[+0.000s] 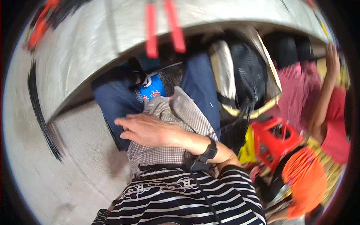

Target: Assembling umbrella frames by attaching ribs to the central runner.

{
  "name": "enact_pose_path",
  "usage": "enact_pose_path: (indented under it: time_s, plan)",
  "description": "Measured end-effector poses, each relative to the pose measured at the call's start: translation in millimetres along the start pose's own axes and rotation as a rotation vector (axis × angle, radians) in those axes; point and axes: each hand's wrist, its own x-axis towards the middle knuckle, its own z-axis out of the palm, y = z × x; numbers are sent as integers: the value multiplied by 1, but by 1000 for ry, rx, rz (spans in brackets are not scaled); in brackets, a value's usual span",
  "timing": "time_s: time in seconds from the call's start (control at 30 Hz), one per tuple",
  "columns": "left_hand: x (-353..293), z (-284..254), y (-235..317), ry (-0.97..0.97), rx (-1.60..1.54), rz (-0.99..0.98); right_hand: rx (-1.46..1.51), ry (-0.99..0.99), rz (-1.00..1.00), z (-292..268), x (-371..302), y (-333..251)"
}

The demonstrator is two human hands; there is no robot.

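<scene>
My right hand (pixel 146 129) reaches leftward across my lap, over a checked cloth (pixel 157 153). Its fingers are partly spread, with thumb and forefinger apart, and nothing shows in them. A black band (pixel 210 150) circles that wrist. Between my knees, beyond the hand, is a blue package (pixel 153 87) with red and white marks, partly covered by the cloth. My left hand does not show; only a bit of striped sleeve (pixel 102 215) appears at the lower left.
Two red handles (pixel 150 33) lie on the grey-white tabletop (pixel 82 41), with a black bundle of thin strands (pixel 39 112) by its left edge. Rightward are a black and yellow bag (pixel 247 67), a red plastic stool (pixel 273 137), and people in red (pixel 337 131) and orange (pixel 307 180).
</scene>
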Motion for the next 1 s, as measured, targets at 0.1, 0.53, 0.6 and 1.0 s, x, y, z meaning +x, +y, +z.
enact_pose_path:
  time_s: [0.1, 0.53, 0.6, 1.0]
  plan:
    - [-34, -10, 41, -79, 143, -206, 104, 434, -85, -67, -76, 6]
    - [-118, -13, 229, -130, 554, -811, 1218, 731, 1004, 154, -408, 145]
    - [-133, -9, 248, -91, 579, -851, 1509, 712, 954, 158, -389, 132]
    - [-233, 5, 248, 67, 526, -994, 967, 460, 1082, 198, -342, 98]
